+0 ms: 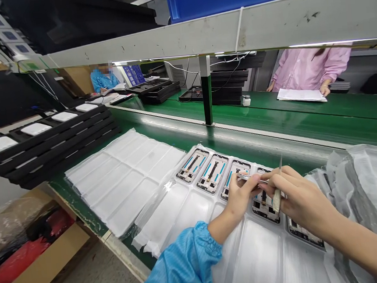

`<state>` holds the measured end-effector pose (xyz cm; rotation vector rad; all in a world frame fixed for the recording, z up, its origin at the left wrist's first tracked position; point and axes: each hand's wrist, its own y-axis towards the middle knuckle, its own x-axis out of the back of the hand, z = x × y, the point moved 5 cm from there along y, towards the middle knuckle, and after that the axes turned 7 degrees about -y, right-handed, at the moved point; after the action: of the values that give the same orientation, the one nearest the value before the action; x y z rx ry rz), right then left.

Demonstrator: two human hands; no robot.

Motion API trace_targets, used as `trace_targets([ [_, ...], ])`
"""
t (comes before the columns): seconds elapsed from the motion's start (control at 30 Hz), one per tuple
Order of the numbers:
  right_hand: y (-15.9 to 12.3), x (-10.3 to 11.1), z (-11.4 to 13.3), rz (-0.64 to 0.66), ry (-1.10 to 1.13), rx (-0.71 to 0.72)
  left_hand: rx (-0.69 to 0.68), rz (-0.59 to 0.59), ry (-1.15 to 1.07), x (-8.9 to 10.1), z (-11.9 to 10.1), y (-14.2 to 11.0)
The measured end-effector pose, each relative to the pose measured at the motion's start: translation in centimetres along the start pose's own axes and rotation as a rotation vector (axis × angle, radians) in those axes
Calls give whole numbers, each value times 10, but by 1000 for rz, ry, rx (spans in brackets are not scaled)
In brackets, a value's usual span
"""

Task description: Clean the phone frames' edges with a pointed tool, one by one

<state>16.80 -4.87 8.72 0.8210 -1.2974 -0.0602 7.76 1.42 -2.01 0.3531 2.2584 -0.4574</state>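
My left hand [239, 196] pinches a thin flat piece [243, 176], seen nearly edge-on; it looks like a phone frame, though fingers hide most of it. Close beside it, my right hand [296, 191] is closed around a slim pointed metal tool [280, 163] with a pale wrapped handle [276, 201]. The right fingertips meet the left ones near that piece. Beneath both hands lies a clear plastic tray [184, 205]. Phone frames with blue strips, such as this phone frame [213, 173], fill its far row. Another phone frame [304, 232] is partly covered by my right forearm.
To the left sits a tray covered in white sheet [128, 173], near stacked black trays [59, 141]. Crumpled plastic trays [374, 191] pile at right. A shelf beam [199, 32] crosses overhead, with a post [206, 91] below. Two co-workers are across the green bench [272, 116].
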Motion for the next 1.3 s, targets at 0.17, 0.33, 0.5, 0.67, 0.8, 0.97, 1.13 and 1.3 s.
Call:
trace_targets([
  [0.17, -1, -3, -9, 17, 158, -168, 13, -6, -22, 2, 0, 2],
  [0.33, -1, -2, -16, 24, 235, -295, 17, 4, -16, 2, 0, 3],
  [0.5, 0, -3, -18, 29, 286, -320, 10, 19, -14, 2, -1, 2],
  [0.67, -1, -6, -21, 62, 379, -399, -7, 10, -12, 2, -2, 1],
  [0.8, -2, -7, -23, 80, 450, -472, -13, 13, -1, 1, -2, 0],
  [0.97, -2, -7, -23, 81, 467, -486, -18, 10, -5, 1, -2, 0],
  [1.13, 0, -4, -18, 54, 367, -350, -13, 10, 0, 1, -1, 1],
  [1.3, 0, 0, -9, 11, 212, -133, -26, 3, 2, 2, -1, 1],
])
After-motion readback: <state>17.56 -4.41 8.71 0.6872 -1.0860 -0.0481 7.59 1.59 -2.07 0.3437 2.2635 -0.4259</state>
